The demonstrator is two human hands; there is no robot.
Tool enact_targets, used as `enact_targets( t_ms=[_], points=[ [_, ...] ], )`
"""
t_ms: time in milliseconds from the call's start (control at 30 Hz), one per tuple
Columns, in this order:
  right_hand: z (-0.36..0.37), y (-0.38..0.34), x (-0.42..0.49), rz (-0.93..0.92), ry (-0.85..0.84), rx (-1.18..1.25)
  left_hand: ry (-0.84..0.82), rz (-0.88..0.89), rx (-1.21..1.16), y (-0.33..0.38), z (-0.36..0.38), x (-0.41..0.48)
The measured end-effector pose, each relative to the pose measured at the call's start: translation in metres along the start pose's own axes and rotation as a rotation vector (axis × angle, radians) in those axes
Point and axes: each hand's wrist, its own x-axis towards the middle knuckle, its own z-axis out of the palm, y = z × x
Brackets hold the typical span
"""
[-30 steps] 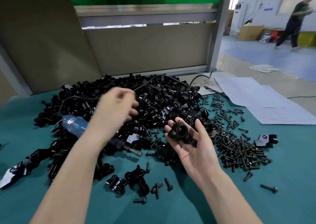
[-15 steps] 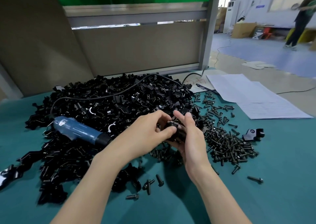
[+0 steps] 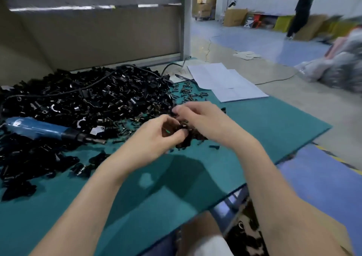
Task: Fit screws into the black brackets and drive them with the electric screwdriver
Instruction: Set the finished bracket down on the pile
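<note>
A black bracket (image 3: 185,138) is gripped between the curled fingers of the left hand (image 3: 154,138) and right hand (image 3: 205,120), over screws (image 3: 188,95) strewn on the teal mat (image 3: 264,122).

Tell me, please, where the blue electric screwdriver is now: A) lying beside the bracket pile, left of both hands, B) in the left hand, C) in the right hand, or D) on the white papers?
A: the electric screwdriver lies untouched against the bracket pile, while the left hand and right hand grip a black bracket.
</note>
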Motion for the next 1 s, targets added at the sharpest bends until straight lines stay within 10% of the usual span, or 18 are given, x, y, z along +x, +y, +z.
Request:
enact_targets(
  t_ms=[467,733,1000],
  points=[
    [-0.116,0.055,-0.099,0.089,0.165,-0.029,-0.426,0.209,-0.051,0.121,0.186,-0.008],
    [-0.089,0.065,-0.09,0.061,0.242,-0.008,-0.143,0.193,-0.026,0.093,0.136,0.011],
    [0.035,0.059,-0.05,0.048,0.03,-0.346,0.344,-0.05,0.672,-0.029,0.043,-0.063]
  ],
)
